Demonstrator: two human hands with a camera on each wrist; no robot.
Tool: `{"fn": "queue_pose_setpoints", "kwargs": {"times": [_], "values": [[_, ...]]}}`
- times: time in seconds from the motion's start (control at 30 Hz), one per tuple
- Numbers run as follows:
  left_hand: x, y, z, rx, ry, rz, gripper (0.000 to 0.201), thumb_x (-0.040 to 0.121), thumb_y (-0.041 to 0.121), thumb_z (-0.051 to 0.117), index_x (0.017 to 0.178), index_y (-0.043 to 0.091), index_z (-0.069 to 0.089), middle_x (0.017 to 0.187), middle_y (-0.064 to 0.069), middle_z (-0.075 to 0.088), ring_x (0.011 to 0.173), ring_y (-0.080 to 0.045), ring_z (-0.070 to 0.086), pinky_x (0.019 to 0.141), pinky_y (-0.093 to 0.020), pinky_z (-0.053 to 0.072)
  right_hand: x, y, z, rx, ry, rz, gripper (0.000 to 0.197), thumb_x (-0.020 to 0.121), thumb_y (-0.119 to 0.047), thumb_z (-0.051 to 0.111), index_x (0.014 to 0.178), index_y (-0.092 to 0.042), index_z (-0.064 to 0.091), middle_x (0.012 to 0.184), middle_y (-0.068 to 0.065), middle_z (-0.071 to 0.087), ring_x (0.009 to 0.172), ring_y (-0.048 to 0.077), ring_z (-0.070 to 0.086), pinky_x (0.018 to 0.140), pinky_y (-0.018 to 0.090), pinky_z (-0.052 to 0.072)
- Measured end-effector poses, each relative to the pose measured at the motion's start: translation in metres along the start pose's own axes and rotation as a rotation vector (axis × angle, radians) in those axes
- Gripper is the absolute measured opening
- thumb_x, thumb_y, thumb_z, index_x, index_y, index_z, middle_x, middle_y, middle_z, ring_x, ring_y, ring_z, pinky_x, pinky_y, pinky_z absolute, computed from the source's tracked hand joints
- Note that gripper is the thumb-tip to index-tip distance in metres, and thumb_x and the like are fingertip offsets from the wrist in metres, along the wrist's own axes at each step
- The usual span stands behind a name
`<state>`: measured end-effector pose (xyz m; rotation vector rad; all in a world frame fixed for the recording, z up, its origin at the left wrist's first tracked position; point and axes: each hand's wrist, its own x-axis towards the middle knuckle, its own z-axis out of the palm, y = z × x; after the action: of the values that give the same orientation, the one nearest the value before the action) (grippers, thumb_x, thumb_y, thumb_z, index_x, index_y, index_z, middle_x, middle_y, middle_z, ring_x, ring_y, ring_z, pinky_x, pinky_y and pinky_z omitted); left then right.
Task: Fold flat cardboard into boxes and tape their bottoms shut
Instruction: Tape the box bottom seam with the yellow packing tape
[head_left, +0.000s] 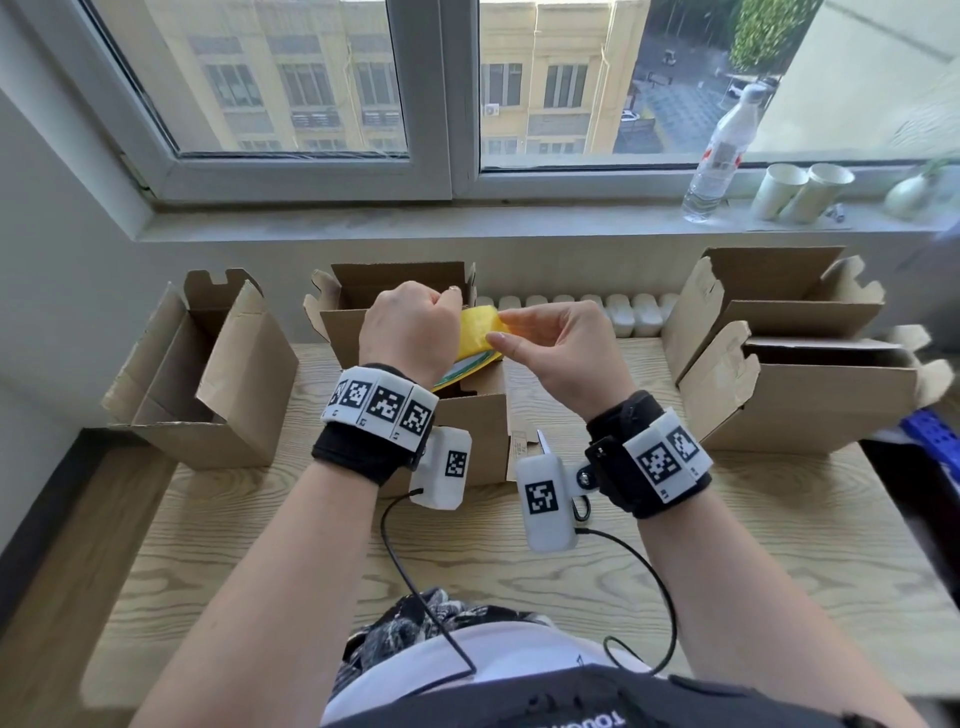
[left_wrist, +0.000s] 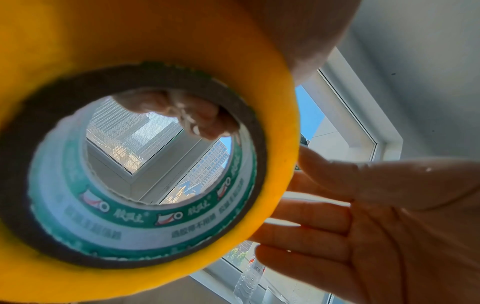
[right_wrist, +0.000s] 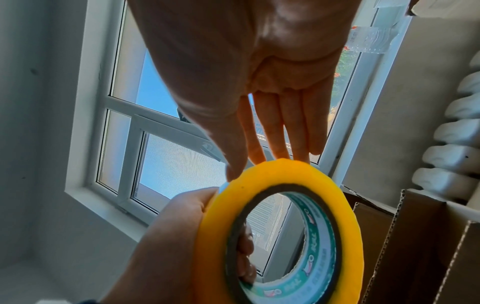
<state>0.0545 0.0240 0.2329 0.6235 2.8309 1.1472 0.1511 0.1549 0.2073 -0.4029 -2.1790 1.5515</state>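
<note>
Desk (head_left: 727, 545), wood-grain, under window (head_left: 291, 78); boxes (head_left: 208, 395) at 9, 12, 3 o'clock. Tape roll (head_left: 480, 325) mid-air over ctr box (head_left: 483, 431): L hand (head_left: 410, 327) fingers (left_wrist: 197, 115) hooked thru core, R hand (head_left: 566, 353) pinches rim.

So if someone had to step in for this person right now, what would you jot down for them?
Left grip holds the tape roll, fingers through its hole.
Right grip pinches the roll's rim, no strip visibly pulled yet.
One box sits on the table under the hands; other boxes stand open around it.
Done: boxes folded.
Left: tape this box's bottom; whether others are taped is hidden.
</note>
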Motion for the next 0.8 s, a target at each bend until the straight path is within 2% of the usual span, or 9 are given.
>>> {"fn": "queue_pose_setpoints", "kwargs": {"times": [0.13, 0.33, 0.43, 0.67, 0.73, 0.8], "values": [[-0.0001, -0.0018, 0.0015, -0.008, -0.011, 0.014, 0.052, 0.099, 0.037, 0.042, 0.067, 0.007, 0.068, 0.069, -0.009, 0.063, 0.075, -0.029, 0.06, 0.073, -0.04, 0.05, -0.0009, 0.0004, -0.0022, -0.018, -0.006, 0.008, 0.032, 0.077, -0.021, 0.084, 0.104, -0.006, 0.075, 0.096, 0.005, 0.076, 0.089, 0.008, 0.072, 0.085, 0.032, 0.059], [-0.0003, -0.0054, 0.0049, -0.002, -0.009, 0.026, 0.053, 0.099, 0.037, 0.043, 0.066, 0.005, 0.069, 0.064, -0.006, 0.061, 0.071, -0.026, 0.058, 0.065, -0.034, 0.039, -0.0002, -0.0007, -0.0051, -0.051, -0.021, 0.005, 0.033, 0.076, -0.021, 0.084, 0.103, -0.005, 0.076, 0.094, 0.004, 0.076, 0.087, 0.008, 0.072, 0.083, 0.029, 0.059], [-0.0011, -0.0063, 0.0052, -0.001, -0.008, 0.024, 0.053, 0.1, 0.036, 0.043, 0.065, 0.006, 0.069, 0.063, -0.004, 0.06, 0.07, -0.025, 0.055, 0.065, -0.031, 0.033, 0.0002, -0.001, -0.0055, -0.069, -0.031, -0.001, 0.033, 0.076, -0.021, 0.084, 0.103, -0.004, 0.076, 0.094, 0.004, 0.076, 0.086, 0.007, 0.072, 0.082, 0.027, 0.059], [-0.0038, -0.0069, 0.0092, -0.015, -0.002, -0.014, 0.054, 0.099, 0.036, 0.043, 0.055, 0.011, 0.061, 0.062, -0.005, 0.058, 0.07, -0.027, 0.054, 0.065, -0.032, 0.033, 0.0025, -0.0016, -0.0056, -0.17, 0.007, -0.053, 0.019, 0.079, -0.019, 0.081, 0.097, -0.011, 0.078, 0.089, 0.0, 0.076, 0.078, 0.001, 0.07, 0.075, 0.016, 0.056], [-0.003, -0.0057, 0.0093, -0.045, -0.008, -0.047, 0.056, 0.099, 0.035, 0.044, 0.049, 0.012, 0.051, 0.058, -0.005, 0.053, 0.067, -0.028, 0.051, 0.064, -0.032, 0.03, 0.0023, -0.0021, -0.0061, -0.187, 0.029, -0.08, 0.015, 0.081, -0.02, 0.08, 0.094, -0.012, 0.079, 0.087, -0.001, 0.076, 0.077, 0.0, 0.07, 0.074, 0.017, 0.056], [-0.0011, -0.0042, 0.0101, -0.046, -0.019, -0.09, 0.054, 0.099, 0.035, 0.043, 0.05, 0.013, 0.049, 0.061, -0.006, 0.053, 0.07, -0.029, 0.051, 0.065, -0.032, 0.029, 0.0028, -0.0019, -0.0043, -0.243, 0.044, -0.106, 0.015, 0.085, -0.025, 0.075, 0.095, -0.014, 0.079, 0.086, -0.002, 0.076, 0.078, 0.002, 0.07, 0.074, 0.023, 0.058]]}}
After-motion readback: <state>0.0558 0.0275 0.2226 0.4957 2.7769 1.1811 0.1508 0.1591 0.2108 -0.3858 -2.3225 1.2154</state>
